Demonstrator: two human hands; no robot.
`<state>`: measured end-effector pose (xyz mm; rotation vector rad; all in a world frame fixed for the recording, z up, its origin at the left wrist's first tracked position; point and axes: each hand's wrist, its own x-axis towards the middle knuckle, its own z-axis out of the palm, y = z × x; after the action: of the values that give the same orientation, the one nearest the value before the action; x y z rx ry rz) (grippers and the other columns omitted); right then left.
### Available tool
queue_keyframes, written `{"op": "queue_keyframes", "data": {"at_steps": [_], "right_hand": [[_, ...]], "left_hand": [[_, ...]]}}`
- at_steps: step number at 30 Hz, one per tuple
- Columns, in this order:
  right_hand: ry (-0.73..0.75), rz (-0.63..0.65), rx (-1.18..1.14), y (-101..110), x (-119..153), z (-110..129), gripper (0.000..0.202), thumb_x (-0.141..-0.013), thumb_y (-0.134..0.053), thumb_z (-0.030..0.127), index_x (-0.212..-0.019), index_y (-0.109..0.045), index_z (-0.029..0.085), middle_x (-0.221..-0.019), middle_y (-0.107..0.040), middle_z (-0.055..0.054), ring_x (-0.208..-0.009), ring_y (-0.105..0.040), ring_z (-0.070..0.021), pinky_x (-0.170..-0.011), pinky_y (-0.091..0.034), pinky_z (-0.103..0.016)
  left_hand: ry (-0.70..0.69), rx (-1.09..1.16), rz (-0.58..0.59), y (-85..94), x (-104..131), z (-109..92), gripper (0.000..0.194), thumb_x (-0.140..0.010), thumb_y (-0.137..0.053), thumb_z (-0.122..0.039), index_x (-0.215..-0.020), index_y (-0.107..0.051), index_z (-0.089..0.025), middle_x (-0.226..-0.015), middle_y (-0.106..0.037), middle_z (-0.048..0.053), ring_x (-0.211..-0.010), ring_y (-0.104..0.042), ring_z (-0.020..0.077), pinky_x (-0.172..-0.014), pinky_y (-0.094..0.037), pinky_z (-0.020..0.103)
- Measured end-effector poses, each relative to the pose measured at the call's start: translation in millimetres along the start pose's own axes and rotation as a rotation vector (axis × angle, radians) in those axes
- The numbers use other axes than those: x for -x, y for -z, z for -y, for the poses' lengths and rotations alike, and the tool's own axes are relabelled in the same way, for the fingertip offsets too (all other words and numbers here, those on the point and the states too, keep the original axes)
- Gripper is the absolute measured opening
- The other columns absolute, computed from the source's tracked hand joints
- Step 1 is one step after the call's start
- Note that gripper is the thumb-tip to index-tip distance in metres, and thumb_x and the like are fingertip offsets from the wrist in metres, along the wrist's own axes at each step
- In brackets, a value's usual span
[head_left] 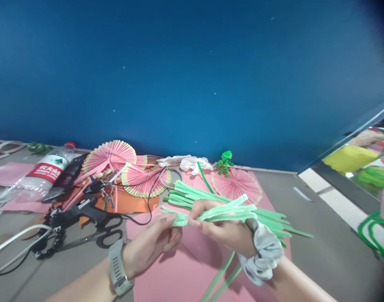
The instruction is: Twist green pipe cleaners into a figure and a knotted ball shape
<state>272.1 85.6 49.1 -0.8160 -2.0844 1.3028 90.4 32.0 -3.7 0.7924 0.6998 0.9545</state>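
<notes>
A bundle of light green pipe cleaners (pixel 229 210) lies across my right hand (pixel 223 230), whose fingers are wrapped round it. My left hand (pixel 154 239), with a grey watch on the wrist, pinches the left ends of the same bundle, close to my right fingertips. More green pipe cleaners (pixel 273 222) lie behind and under my right hand on pink paper (pixel 166 277). Two green strips (pixel 221 277) extend toward the front edge below my right wrist, which wears a pale scrunchie.
Pink paper fans (pixel 144 180), keys (pixel 107 195), a black glue gun (pixel 86 209), scissors (pixel 108 237) and a bottle (pixel 48 170) are at the left. A green twisted figure (pixel 225 163) stands near the blue panel (pixel 192 84). A white strip (pixel 302 194) lies right.
</notes>
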Motion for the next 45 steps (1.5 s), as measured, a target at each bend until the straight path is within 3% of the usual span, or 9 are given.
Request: {"op": "queue_keyframes", "data": {"at_steps": [8,14,19,24,30,33,36,41,45], "right_hand": [[-0.114,0.045,-0.179,-12,2,-9,0.007,-0.081,-0.058,0.025,-0.087,-0.054,0.023,-0.068,-0.058,0.001,-0.058,-0.054,-0.0136,-0.055,-0.043,-0.026],[-0.055,0.005,-0.254,-12,-2,-11,0.013,-0.086,-0.051,0.031,-0.082,-0.054,0.018,-0.065,-0.054,0.002,-0.062,-0.054,-0.0126,-0.056,-0.041,-0.025],[-0.087,-0.054,-0.192,-14,-3,-12,0.016,-0.085,-0.053,0.032,-0.079,-0.054,0.017,-0.065,-0.049,0.003,-0.058,-0.048,-0.0095,-0.053,-0.039,-0.022],[-0.112,-0.092,-0.144,-16,-2,-12,0.017,-0.086,-0.051,0.033,-0.085,-0.055,0.017,-0.067,-0.048,0.003,-0.06,-0.045,-0.0096,-0.056,-0.038,-0.022],[-0.108,0.213,-0.353,-6,-3,-8,0.02,-0.082,-0.058,0.033,-0.093,-0.06,0.017,-0.082,-0.059,-0.002,-0.074,-0.054,-0.0133,-0.066,-0.044,-0.025],[-0.146,0.095,-0.324,-6,-5,-8,0.021,-0.081,-0.058,0.037,-0.084,-0.06,0.016,-0.067,-0.054,0.002,-0.06,-0.051,-0.0105,-0.057,-0.042,-0.023],[-0.183,0.037,-0.295,-10,-6,-15,0.027,-0.082,-0.055,0.042,-0.077,-0.058,0.016,-0.056,-0.051,0.003,-0.046,-0.046,-0.0082,-0.047,-0.037,-0.022],[-0.212,-0.045,-0.204,-17,-5,-30,0.04,-0.084,-0.051,0.045,-0.058,-0.055,0.015,-0.047,-0.05,0.003,-0.04,-0.043,-0.0069,-0.042,-0.033,-0.02],[-0.207,-0.041,-0.261,-20,-6,-30,0.036,-0.084,-0.052,0.044,-0.062,-0.056,0.015,-0.05,-0.053,0.002,-0.039,-0.044,-0.0072,-0.042,-0.035,-0.021]], "left_hand": [[0.012,-0.241,0.019,-3.9,0,9,0.029,-0.089,-0.04,-0.04,-0.081,-0.054,-0.016,-0.053,-0.038,-0.006,-0.042,-0.034,0.0064,-0.042,-0.032,0.019],[-0.134,-0.671,-0.057,-11.9,8,-6,0.025,-0.091,-0.036,-0.036,-0.088,-0.055,-0.021,-0.085,-0.055,0.001,-0.084,-0.05,0.0146,-0.075,-0.04,0.024],[-0.12,-0.931,-0.137,-12.9,9,-6,0.029,-0.092,-0.029,-0.035,-0.076,-0.049,-0.02,-0.066,-0.049,-0.002,-0.064,-0.046,0.0141,-0.063,-0.039,0.025],[-0.133,-1.004,-0.194,-12.3,11,1,0.027,-0.092,-0.031,-0.034,-0.082,-0.053,-0.02,-0.073,-0.054,0.0,-0.07,-0.049,0.0161,-0.067,-0.037,0.026],[-0.071,-0.821,-0.131,-10.3,13,-2,0.034,-0.091,-0.029,-0.038,-0.072,-0.051,-0.019,-0.067,-0.048,-0.002,-0.065,-0.045,0.0147,-0.064,-0.036,0.024],[-0.071,-0.77,-0.087,-12.9,8,-5,0.037,-0.091,-0.029,-0.039,-0.069,-0.05,-0.019,-0.065,-0.044,-0.002,-0.063,-0.04,0.0134,-0.063,-0.036,0.023],[-0.091,-0.754,-0.029,-16.8,4,-9,0.032,-0.09,-0.033,-0.038,-0.075,-0.053,-0.019,-0.071,-0.051,-0.001,-0.068,-0.044,0.0137,-0.067,-0.037,0.022],[-0.073,-0.92,-0.131,-13.8,6,-8,0.034,-0.092,-0.03,-0.036,-0.075,-0.054,-0.019,-0.073,-0.055,-0.001,-0.073,-0.05,0.0152,-0.07,-0.036,0.023],[-0.094,-0.998,-0.148,-11.7,9,-4,0.032,-0.092,-0.029,-0.034,-0.074,-0.051,-0.02,-0.071,-0.055,0.0,-0.07,-0.05,0.0158,-0.067,-0.036,0.025]]}}
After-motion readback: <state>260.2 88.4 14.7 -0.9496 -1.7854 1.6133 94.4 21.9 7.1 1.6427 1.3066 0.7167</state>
